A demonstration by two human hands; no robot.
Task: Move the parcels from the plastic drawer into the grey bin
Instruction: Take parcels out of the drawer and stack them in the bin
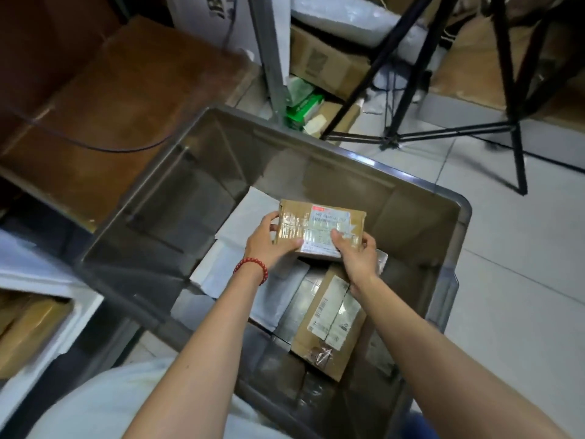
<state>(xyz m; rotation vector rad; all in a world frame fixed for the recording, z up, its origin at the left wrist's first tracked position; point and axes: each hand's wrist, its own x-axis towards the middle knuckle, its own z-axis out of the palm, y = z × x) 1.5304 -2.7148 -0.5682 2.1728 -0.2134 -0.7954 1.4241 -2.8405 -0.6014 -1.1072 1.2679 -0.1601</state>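
Note:
A small brown cardboard parcel [323, 224] with a white shipping label is held over the inside of the grey bin [424, 198]. My left hand [269, 240] grips its left edge, thumb on the label. My right hand [356, 251] grips its near right corner. Under it in the bin lie a white padded mailer [234, 229], grey wrapped parcels [278, 299] and another brown labelled box [334, 321]. The white plastic drawer [76, 315] shows at the lower left edge, with a brown parcel [28, 327] inside.
Large brown cartons [133, 99] stand left of the bin with a black cable across them. Behind the bin are a metal shelf post [269, 55], cardboard boxes and green packets [304, 106]. A black tripod [506, 115] stands on the tiled floor at right.

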